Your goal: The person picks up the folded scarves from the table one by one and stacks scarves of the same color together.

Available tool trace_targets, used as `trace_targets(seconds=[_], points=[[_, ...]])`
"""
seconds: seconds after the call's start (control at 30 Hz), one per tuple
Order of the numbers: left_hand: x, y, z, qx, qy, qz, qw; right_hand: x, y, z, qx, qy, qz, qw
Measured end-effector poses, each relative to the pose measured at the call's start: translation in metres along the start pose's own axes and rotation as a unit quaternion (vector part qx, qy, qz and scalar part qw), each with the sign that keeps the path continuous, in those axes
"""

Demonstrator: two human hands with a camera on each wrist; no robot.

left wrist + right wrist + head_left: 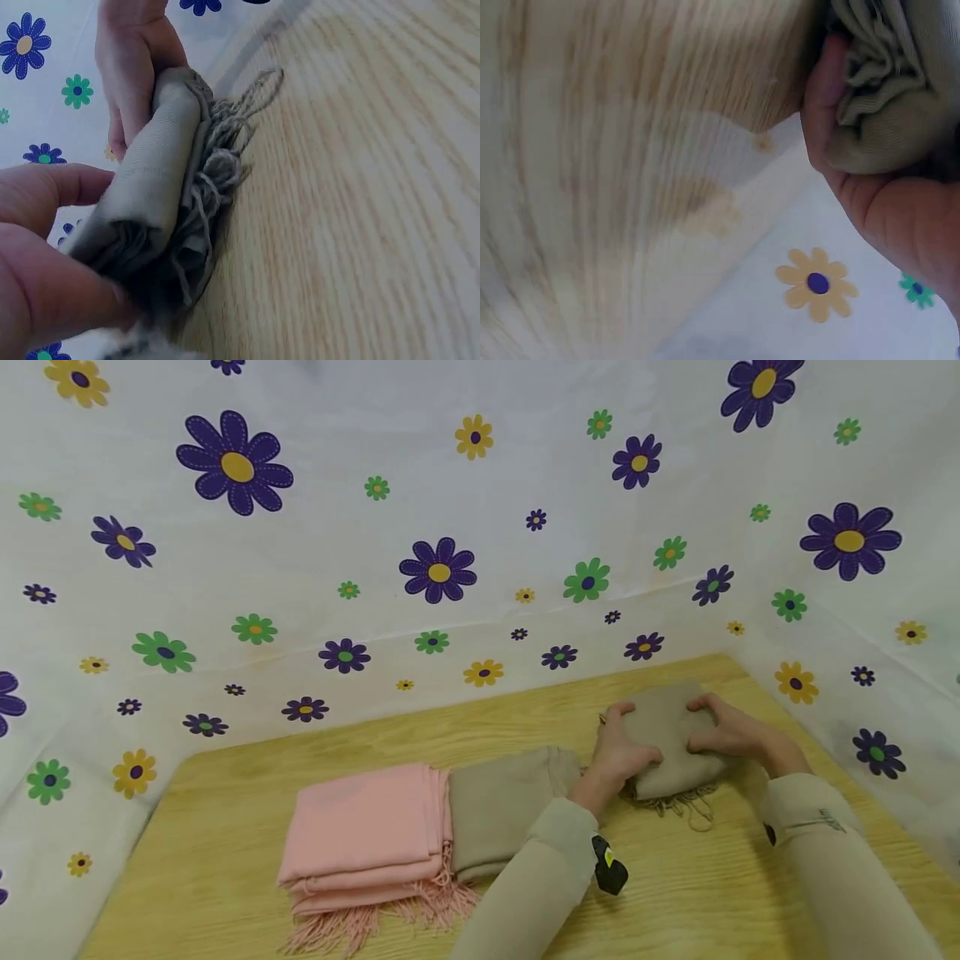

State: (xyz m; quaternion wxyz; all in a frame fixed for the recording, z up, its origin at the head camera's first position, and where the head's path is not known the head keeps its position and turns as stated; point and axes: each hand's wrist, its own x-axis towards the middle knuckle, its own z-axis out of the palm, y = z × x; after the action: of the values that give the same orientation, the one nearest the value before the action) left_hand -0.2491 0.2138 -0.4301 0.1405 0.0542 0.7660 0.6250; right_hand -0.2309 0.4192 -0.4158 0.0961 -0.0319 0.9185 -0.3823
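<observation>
Both hands hold a folded khaki fringed scarf [667, 735] at the right end of the table. My left hand [618, 753] grips its left side, thumb on top. Opposite it, my right hand [729, 732] grips the right side. In the left wrist view the scarf [150, 165] shows its rolled folds and knotted fringe, with left thumb and finger at the near end. The right wrist view shows my right hand [900, 214] cupped around the edge of the scarf [900, 127]; its fingertips are partly hidden by the cloth.
A folded pink fringed scarf [360, 827] lies left of centre on the wooden table [217, 827]. Against its right side lies another folded khaki scarf [498, 810], partly behind my left forearm. A white flower-printed sheet [330, 535] rises behind the table and along its sides.
</observation>
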Motion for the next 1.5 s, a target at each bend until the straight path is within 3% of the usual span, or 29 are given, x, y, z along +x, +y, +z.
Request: trace_targets(seconds=[0.13, 0.3, 0.47, 0.73, 1.03, 1.17, 1.33, 1.5], points=[[0.003, -0.003, -0.006, -0.043, 0.000, -0.001, 0.9991, -0.003, 0.002, -0.002, 0.053, -0.030, 0.014, 0.9980], [0.003, -0.002, -0.012, -0.116, -0.001, -0.048, 0.9921, -0.003, 0.003, -0.005, 0.089, -0.055, 0.035, 0.9938], [0.000, 0.001, -0.015, -0.104, -0.033, -0.078, 0.9910, -0.004, 0.003, -0.001, 0.108, -0.066, 0.042, 0.9910], [0.000, 0.001, -0.015, -0.073, -0.045, -0.031, 0.9959, -0.007, 0.003, 0.001, 0.114, -0.050, 0.035, 0.9916], [0.000, 0.003, -0.018, -0.071, -0.033, -0.027, 0.9965, -0.008, 0.004, 0.002, 0.148, -0.043, 0.039, 0.9874], [0.003, 0.004, -0.020, -0.070, -0.018, -0.029, 0.9970, -0.008, 0.006, 0.003, 0.191, -0.048, 0.043, 0.9794], [0.007, 0.005, -0.021, -0.086, -0.007, -0.027, 0.9959, -0.011, 0.007, 0.004, 0.264, -0.040, 0.047, 0.9625], [0.005, 0.005, -0.021, -0.099, -0.006, -0.014, 0.9950, -0.015, 0.009, 0.006, 0.280, -0.032, 0.042, 0.9585]])
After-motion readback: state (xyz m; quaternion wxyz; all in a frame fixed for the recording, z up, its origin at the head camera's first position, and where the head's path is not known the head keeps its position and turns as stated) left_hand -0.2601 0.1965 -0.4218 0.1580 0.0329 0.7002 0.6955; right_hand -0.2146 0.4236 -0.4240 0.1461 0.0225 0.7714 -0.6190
